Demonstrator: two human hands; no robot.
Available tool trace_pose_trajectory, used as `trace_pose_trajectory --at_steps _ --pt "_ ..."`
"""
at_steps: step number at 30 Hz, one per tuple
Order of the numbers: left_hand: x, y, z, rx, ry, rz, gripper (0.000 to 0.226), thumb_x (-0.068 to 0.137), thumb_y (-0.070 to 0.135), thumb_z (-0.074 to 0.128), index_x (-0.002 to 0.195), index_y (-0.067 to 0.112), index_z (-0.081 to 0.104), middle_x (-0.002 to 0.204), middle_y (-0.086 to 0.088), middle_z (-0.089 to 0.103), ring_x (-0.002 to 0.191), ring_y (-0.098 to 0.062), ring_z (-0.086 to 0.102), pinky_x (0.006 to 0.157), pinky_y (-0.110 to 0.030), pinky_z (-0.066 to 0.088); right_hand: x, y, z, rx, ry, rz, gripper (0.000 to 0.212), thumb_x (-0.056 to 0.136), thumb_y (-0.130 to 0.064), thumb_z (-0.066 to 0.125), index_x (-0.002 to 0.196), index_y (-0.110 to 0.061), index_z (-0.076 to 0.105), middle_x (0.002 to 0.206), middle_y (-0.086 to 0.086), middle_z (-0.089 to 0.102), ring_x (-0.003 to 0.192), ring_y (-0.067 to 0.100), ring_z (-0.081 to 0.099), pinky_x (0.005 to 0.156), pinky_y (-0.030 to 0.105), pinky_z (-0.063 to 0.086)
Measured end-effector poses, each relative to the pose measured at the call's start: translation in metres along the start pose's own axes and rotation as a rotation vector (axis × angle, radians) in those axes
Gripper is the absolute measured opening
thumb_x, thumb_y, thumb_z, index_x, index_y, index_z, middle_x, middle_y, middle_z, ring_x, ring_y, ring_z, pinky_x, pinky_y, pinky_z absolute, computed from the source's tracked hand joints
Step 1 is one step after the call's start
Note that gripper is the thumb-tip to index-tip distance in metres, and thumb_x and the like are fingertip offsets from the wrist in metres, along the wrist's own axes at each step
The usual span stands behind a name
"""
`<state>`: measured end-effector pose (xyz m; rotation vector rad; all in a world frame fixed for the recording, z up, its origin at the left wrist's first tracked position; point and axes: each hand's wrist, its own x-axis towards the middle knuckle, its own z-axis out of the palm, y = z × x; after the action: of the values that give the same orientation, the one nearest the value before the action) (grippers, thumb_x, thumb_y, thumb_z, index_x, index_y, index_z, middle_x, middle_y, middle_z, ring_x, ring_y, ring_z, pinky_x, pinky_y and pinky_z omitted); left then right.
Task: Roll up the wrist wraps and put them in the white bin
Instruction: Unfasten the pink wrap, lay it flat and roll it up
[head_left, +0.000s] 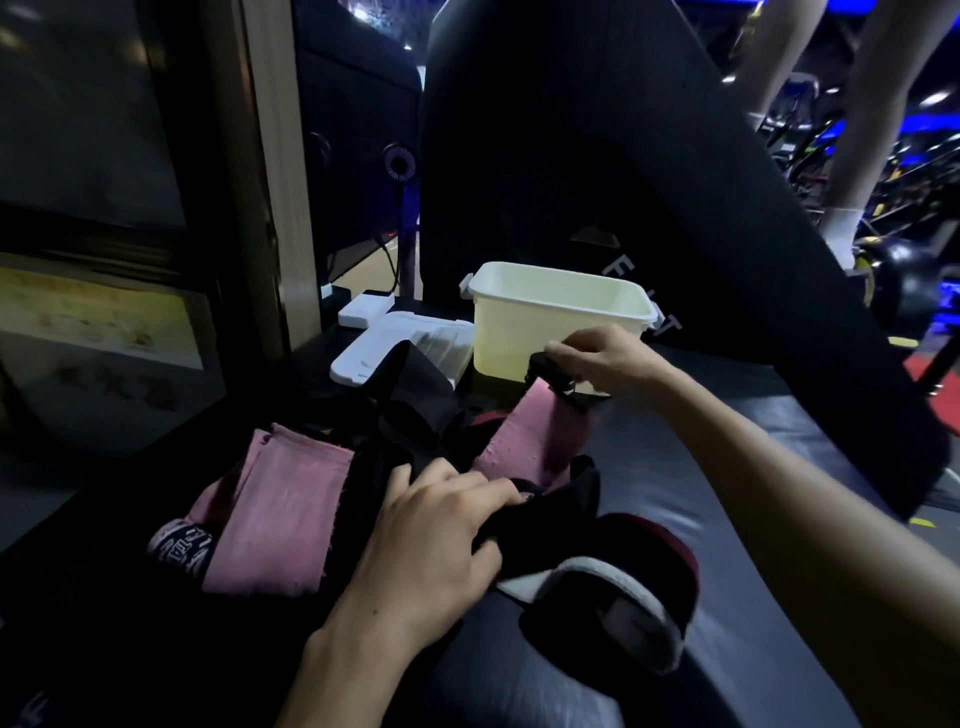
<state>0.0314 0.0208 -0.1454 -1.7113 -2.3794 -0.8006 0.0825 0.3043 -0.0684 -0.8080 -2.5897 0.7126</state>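
A pink wrist wrap stretches from the pile up to my right hand, which pinches its black end just in front of the white bin. My left hand lies on the pile, fingers curled over black fabric at the wrap's lower end. A second pink wrap lies flat to the left, with a black-and-white printed end. A dark red and black wrap with a white strap lies at the right of the pile. The bin's inside looks empty.
The bin's white lid lies left of the bin, behind a black wrap. All rests on a dark padded bench. A big black upright pad stands behind the bin. A wooden post rises at the left.
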Motion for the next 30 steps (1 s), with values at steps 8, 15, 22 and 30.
trace_pose_trajectory --at_steps 8,15,22,30 --pt "-0.008 0.012 -0.007 -0.066 0.042 0.028 0.026 0.089 0.039 0.059 0.114 0.039 0.064 0.117 0.026 0.056 0.117 -0.002 0.042 0.119 -0.035 0.013 -0.042 -0.03 -0.007 -0.348 0.095 -0.236 0.025 0.092 -0.021 0.066 0.072 -0.023 0.051 0.066 -0.005 0.055 0.069 0.025 0.057 0.057 0.032 0.039" --pt "-0.013 0.016 -0.008 -0.011 0.049 -0.062 0.029 0.092 0.043 0.057 0.12 0.037 0.064 0.124 0.023 0.055 0.123 -0.008 0.044 0.121 -0.037 0.014 -0.071 -0.072 -0.077 -0.092 0.606 -0.166 0.028 0.101 -0.043 0.053 0.089 -0.019 0.061 0.068 -0.002 0.058 0.058 0.011 0.053 0.051 0.023 0.039" --pt "-0.014 0.031 -0.017 -0.19 0.277 -0.017 0.023 0.083 0.032 0.06 0.103 0.039 0.069 0.113 0.024 0.06 0.118 -0.01 0.051 0.124 -0.044 0.012 -0.13 -0.063 -0.123 0.204 0.773 -0.042 0.031 0.09 -0.048 0.064 0.084 -0.018 0.068 0.068 -0.008 0.059 0.066 0.007 0.054 0.062 0.028 0.043" --pt "-0.02 0.084 -0.007 -0.417 0.32 0.006 0.042 0.081 0.057 0.064 0.11 0.027 0.06 0.109 0.011 0.063 0.106 -0.019 0.06 0.095 -0.044 0.05 -0.207 -0.064 -0.146 0.706 0.771 0.06 0.022 0.097 -0.035 0.066 0.082 -0.02 0.063 0.07 -0.007 0.055 0.063 0.011 0.06 0.054 0.048 0.061"
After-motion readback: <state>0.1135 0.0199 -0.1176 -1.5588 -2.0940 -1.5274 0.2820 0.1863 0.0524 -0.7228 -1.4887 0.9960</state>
